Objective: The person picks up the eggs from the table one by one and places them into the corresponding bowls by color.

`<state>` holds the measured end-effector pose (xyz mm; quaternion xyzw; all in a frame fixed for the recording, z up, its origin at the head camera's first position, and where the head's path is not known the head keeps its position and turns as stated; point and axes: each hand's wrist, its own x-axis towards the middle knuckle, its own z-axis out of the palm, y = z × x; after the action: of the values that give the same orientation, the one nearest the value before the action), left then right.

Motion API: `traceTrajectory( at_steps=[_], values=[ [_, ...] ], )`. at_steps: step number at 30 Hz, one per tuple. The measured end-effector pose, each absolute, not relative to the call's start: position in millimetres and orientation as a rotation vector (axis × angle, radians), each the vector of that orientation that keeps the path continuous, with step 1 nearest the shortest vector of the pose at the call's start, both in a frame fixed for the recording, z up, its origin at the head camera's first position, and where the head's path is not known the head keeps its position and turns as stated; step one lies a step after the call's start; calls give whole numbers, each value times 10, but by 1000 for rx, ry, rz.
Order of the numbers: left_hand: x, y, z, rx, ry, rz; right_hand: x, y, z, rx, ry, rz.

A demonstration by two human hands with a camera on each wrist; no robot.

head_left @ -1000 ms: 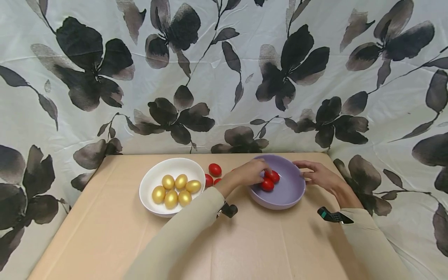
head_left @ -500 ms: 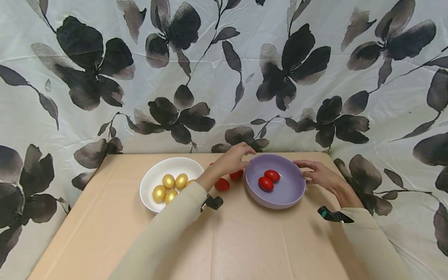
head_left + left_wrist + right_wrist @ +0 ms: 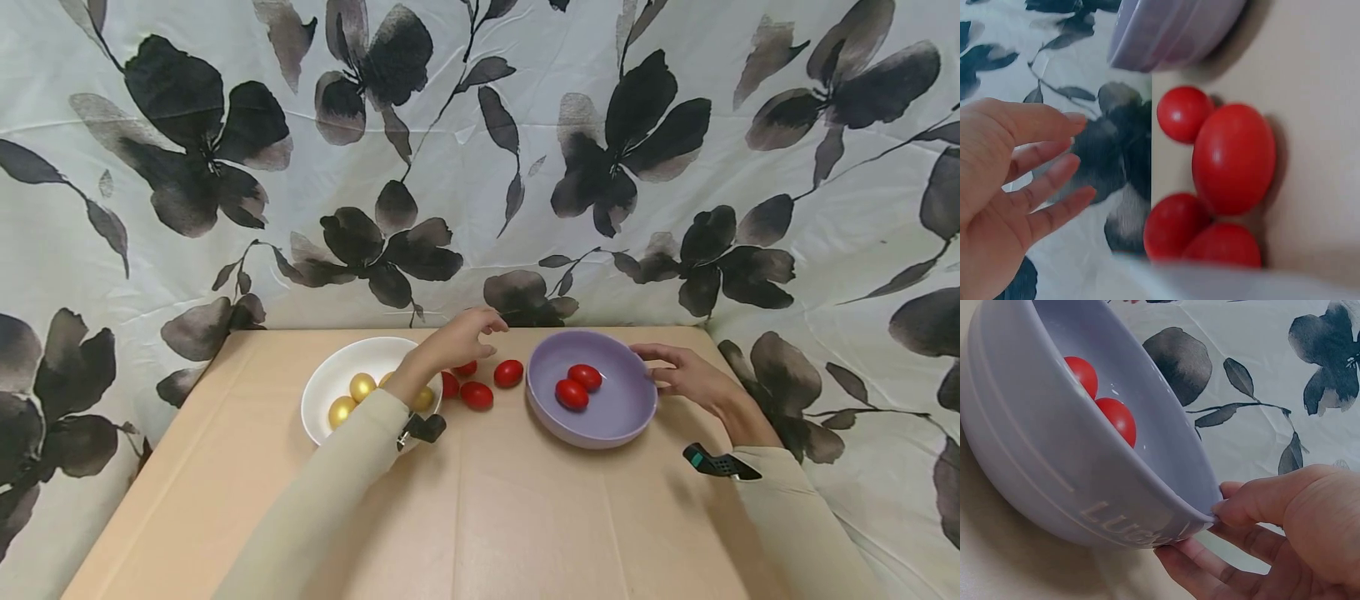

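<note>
My left hand [image 3: 456, 340] hovers over the right rim of the white bowl [image 3: 318, 375], just behind the loose red eggs. Its fingers are spread and loosely bent around nothing, as the left wrist view also shows. Several glossy red eggs [image 3: 477, 396] lie on the table between the two bowls; one large red egg [image 3: 1234, 159] shows clearly in the left wrist view. My right hand [image 3: 693, 379] pinches the right rim of the purple bowl [image 3: 637, 404], thumb at the edge and fingers against the outer wall. Two red eggs [image 3: 1116, 420] sit inside that bowl.
Several gold eggs [image 3: 341, 412] rest in the white bowl, partly hidden by my left forearm. The light wooden table [image 3: 525, 517] ends at the back against a hanging floral cloth [image 3: 480, 167].
My left hand has let go of a red egg in the purple bowl and moved left, back above the loose red eggs. The right hand stays on the purple bowl.
</note>
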<state>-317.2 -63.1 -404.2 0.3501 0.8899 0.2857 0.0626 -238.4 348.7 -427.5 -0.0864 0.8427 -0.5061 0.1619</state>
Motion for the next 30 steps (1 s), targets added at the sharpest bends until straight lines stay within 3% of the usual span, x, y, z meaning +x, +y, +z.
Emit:
traceTrajectory(
  at_steps=[15, 30],
  values=[
    [-3190, -873, -4000, 818, 2639, 719, -2415, 3543, -4311, -254, 2417, -1414],
    [-3187, -752, -4024, 561, 2490, 572, -2412, 3512, -4191, -212, 2402, -1339]
  ],
)
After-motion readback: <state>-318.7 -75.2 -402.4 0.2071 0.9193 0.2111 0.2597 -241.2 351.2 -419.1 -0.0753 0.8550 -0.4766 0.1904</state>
